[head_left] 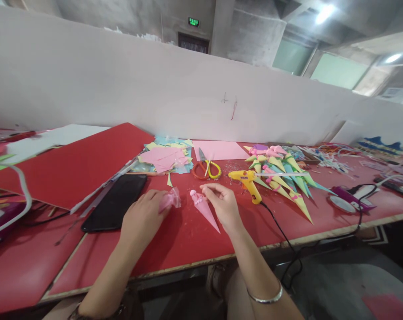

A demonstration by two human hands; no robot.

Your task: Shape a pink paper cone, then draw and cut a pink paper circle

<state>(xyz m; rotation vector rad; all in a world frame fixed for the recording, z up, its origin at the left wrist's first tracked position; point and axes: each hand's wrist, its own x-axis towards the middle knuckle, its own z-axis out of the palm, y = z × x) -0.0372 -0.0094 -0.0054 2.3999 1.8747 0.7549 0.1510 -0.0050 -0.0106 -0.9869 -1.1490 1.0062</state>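
My left hand (144,211) is closed around a small clear plastic packet (170,200) with something pink inside. A pink paper cone (206,211) lies on the red table just right of the packet, its point toward me. Small pink balls, seemingly soft clay, sit around its wide end. My right hand (223,204) is at that wide end with thumb and forefinger pinched together. Whatever is between those fingertips is too small to make out. A yellow hot glue gun (249,182) lies to the right of my right hand.
Scissors (207,170) and paper scraps (166,155) lie behind my hands. Several finished-looking cones (284,171) are piled at right. A black phone (116,202) and red card sheet (88,164) are at left. The glue gun's cord (281,229) runs over the front edge.
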